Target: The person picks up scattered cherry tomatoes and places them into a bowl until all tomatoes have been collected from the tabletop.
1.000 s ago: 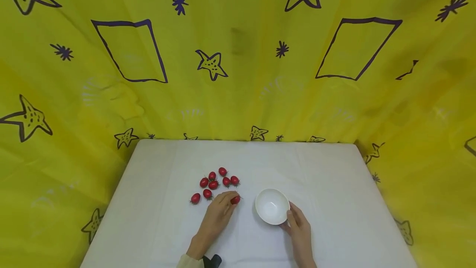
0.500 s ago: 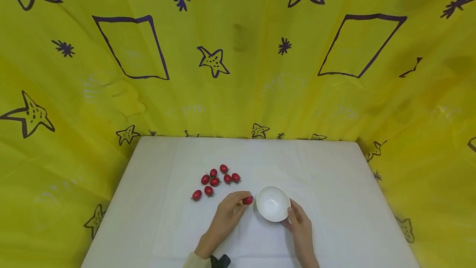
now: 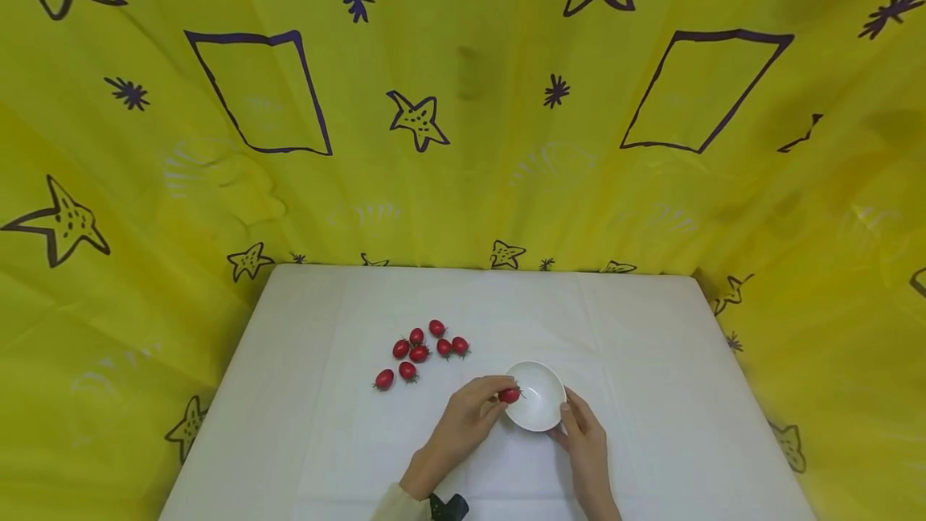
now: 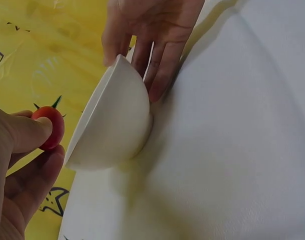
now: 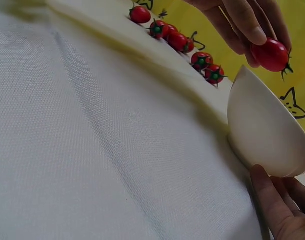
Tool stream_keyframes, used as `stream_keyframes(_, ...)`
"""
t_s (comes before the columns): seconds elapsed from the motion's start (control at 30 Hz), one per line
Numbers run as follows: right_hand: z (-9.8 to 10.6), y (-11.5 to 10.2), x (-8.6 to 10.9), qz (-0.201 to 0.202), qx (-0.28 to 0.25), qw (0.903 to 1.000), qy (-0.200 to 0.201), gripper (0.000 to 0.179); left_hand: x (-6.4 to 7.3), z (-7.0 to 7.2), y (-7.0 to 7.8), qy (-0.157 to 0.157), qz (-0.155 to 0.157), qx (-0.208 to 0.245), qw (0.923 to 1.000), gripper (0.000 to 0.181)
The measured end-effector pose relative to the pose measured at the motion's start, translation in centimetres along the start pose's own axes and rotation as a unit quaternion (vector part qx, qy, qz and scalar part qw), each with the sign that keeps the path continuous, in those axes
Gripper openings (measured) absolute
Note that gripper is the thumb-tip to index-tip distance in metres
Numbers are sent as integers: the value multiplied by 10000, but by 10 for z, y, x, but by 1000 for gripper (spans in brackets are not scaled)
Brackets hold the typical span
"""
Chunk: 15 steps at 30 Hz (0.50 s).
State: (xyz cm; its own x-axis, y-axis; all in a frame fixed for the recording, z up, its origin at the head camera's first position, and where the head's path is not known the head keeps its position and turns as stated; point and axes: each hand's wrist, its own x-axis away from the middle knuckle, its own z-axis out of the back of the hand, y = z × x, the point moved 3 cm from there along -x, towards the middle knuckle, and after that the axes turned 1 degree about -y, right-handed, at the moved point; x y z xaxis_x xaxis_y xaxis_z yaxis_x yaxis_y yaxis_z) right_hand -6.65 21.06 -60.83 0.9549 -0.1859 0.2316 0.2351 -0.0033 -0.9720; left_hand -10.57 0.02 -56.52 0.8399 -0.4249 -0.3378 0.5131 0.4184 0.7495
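Between thumb and fingertips, my left hand [image 3: 466,418] pinches a red cherry tomato [image 3: 510,395] with green sepals. In the head view the tomato overlaps the left part of a white bowl [image 3: 538,416]. Both wrist views show this tomato [image 4: 50,127] just above the bowl's rim. My right hand [image 3: 584,442] holds the bowl at its right side, thumb at the rim and fingers low against the outer wall. The bowl [image 5: 267,127] stands upright on the white cloth, and its visible inside is bare.
Several more cherry tomatoes [image 3: 419,354] lie in a loose group on the white-covered table [image 3: 347,441], left of the bowl and beyond my left hand. A yellow curtain [image 3: 463,183] with drawn stars surrounds the table at the back and sides.
My left hand has carried the pinched tomato rightward from beside the group, across the cloth and over the bowl's left rim. The right hand and the bowl stay in place.
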Motion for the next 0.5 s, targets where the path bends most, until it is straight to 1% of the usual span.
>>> stream_keyframes(0.1, -1, 0, 0, 6, 15, 10000, -43, 55, -4, -4, 4, -100, -18, 129, 9999, 38)
stream_keyframes(0.23, -1, 0, 0, -7, -56, 9999, -90, 56, -10, -11, 9, -231, -120, 138, 9996, 34)
stream_keyframes(0.4, 0, -1, 0, 32, -127, 9999, -43, 55, -19, -24, 16, -535, -219, -186, 9982, 30)
stream_keyframes(0.5, 0, 0, 0, 50, -123, 9999, -54, 56, -23, -31, 19, -731, -189, -541, 9957, 28)
